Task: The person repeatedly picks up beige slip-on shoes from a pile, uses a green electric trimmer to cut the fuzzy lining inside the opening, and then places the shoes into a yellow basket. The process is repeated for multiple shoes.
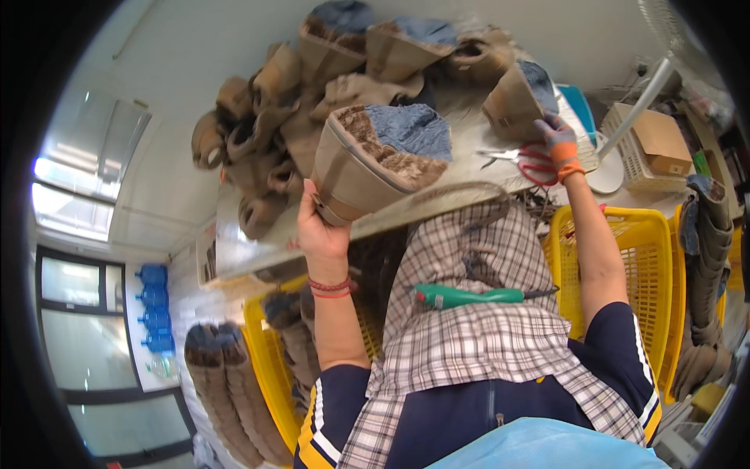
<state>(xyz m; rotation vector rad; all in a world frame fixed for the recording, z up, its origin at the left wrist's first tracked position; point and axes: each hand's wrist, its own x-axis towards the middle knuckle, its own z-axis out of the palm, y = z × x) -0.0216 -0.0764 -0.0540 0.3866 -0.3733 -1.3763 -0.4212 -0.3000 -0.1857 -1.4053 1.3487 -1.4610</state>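
My left hand point(321, 232) grips the lower end of a tan fur-lined boot upper point(341, 178) and holds it tilted above the table's front edge. Its wide mouth shows brown fur and blue lining. My right hand point(560, 145), in a grey and orange glove, has its fingers closed on the lower edge of a second tan boot upper point(512, 105) at the table's right end. Red-handled scissors point(534, 163) lie just left of the gloved hand. A green handheld tool point(469, 296) with a dark cord rests across my checked apron point(461, 352).
Many more boot uppers point(258, 133) are heaped on the table point(457, 160) at the back left. Yellow baskets point(650, 258) stand on both sides of my lap. Nested uppers point(230, 391) stand at the left. A fan pole point(637, 107) and a cardboard box point(661, 141) are at the right.
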